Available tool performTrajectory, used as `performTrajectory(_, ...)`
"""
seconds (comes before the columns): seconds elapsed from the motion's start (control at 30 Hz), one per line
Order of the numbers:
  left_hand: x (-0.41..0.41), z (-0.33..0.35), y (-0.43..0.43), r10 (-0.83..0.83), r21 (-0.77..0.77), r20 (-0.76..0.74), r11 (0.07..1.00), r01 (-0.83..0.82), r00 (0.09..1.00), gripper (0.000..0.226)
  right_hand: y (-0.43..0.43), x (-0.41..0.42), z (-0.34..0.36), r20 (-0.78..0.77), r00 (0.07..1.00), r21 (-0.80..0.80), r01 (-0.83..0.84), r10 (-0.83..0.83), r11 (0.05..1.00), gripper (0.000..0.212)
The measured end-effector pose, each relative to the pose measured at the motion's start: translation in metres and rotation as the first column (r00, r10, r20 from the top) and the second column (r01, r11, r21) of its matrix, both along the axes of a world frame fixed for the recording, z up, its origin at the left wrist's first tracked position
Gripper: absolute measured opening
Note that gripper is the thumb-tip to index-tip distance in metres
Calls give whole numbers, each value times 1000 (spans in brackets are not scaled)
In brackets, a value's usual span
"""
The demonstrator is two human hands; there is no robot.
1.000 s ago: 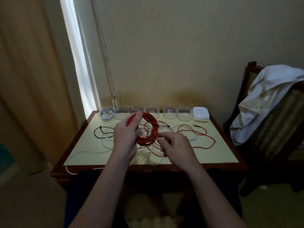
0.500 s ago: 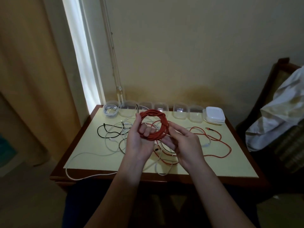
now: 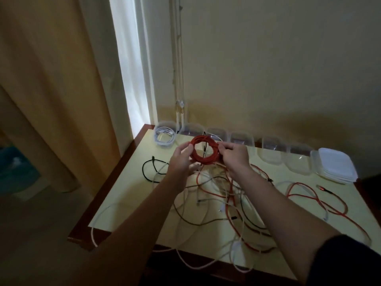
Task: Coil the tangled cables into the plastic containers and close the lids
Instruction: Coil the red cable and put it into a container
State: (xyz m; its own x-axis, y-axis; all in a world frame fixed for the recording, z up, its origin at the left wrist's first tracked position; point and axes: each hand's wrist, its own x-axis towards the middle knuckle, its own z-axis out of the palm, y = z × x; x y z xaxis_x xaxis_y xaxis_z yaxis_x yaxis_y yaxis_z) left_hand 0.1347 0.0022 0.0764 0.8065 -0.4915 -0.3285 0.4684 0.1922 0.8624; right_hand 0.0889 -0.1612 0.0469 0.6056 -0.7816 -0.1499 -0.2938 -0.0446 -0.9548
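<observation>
The red coil was held up off the desk between both hands, just in front of the row of clear containers at the back edge. That suggested it was being readied to go into one of them. The left hand had its fingers curled round the coil's left side, probably to stop the stacked loops from springing apart. The right hand pinched the right side with fingers bent over the strands, as if squeezing the ring to a width that would fit. A red strand seemed to run from the coil's lower edge down into the tangle of white, red and dark cables spread over the middle of the desk, so the coil may not have been fully free; I could not tell for certain. The leftmost container held a wound white cable, while the others in the row looked empty and open, lined up within easy reach so each finished coil could drop straight in. The lids sat stacked at the right end of the row, out of the way until closing. One loose white cable drooped over the desk's front edge, where it could snag or slide off when pulled.
</observation>
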Motion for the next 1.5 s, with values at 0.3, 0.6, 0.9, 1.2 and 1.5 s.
performTrajectory(0.3, 103, -98, -3, -667, 755, 652, 527, -390, 361, 58, -45, 101, 9, -21, 1000, -249, -13, 8, 968, 22)
performTrajectory(0.6, 146, -133, -26, -819, 747, 543, 372, -550, 184, 75, -59, 179, -29, -208, 966, -486, -238, 154, 841, 23)
performTrajectory(0.9, 145, -134, -26, -807, 735, 571, 423, -530, 149, 72, -46, 189, -58, -712, 694, -621, -694, 107, 364, 50)
performTrajectory(1.2, 142, -132, -31, -787, 742, 582, 409, -532, 205, 71, -41, 186, -59, -715, 675, -557, -707, 182, 437, 67)
performTrajectory(1.5, 140, -134, -32, -810, 755, 551, 383, -532, 200, 67, -31, 202, -64, -764, 645, -588, -694, -4, 415, 67)
